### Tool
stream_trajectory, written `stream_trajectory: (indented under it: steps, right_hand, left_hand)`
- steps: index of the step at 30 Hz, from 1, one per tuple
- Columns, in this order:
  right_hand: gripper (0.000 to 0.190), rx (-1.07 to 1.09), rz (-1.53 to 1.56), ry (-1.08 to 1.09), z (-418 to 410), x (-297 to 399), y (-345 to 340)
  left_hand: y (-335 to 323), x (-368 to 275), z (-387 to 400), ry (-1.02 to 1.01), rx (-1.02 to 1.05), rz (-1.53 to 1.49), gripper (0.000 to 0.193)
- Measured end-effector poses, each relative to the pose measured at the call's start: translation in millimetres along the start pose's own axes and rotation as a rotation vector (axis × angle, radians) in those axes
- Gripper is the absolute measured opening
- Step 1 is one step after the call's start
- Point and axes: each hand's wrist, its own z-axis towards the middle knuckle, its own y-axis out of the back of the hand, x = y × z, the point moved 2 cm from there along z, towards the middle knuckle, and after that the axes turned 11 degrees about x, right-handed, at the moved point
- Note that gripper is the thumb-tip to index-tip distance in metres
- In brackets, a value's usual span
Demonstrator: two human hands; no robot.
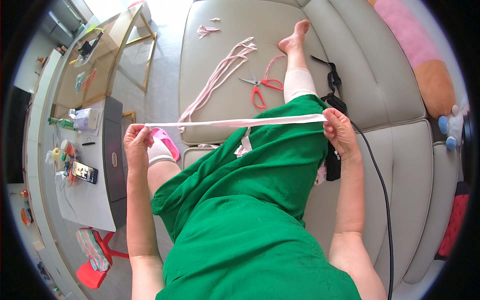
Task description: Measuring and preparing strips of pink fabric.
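A pale pink fabric strip [240, 122] is stretched between my two hands, above the green garment on my lap. My left hand [138, 140] pinches its left end; my right hand [339, 131] grips the other end. Red-handled scissors [258, 84] lie with their blades apart on the grey sofa seat, beside my outstretched leg. Left of them, a bundle of long pink strips [221, 77] runs along the seat. A short twisted pink piece [270, 67] touches or nearly touches the scissors. Small pink scraps [205, 31] lie farther up, and a crumpled pale piece [243, 150] rests on my lap.
The sofa backrest [360, 75] rises at the right, with a black strap and pouch [333, 97] near my leg. A black cable [378, 168] passes outside my right arm. At the left stand a table with a phone [84, 172] and a red stool [92, 273].
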Motion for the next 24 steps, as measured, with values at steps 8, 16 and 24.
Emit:
stream_trajectory:
  steps: [8,16,24]
  right_hand:
    - [0.027,0.130,0.168,0.080,2.7,6.6,-30.5]
    - [0.019,-0.146,-0.308,0.209,20.9,13.9,-42.2]
    - [0.015,-0.186,-0.213,0.264,51.6,21.5,-3.3]
  left_hand:
    - [29.2,-10.8,-5.0,-0.005,-0.044,0.052,0.006]
    - [54.7,-32.1,-23.3,-0.097,-0.110,0.630,0.013]
    - [87.9,-54.2,-46.5,-0.105,-0.273,0.886,0.008]
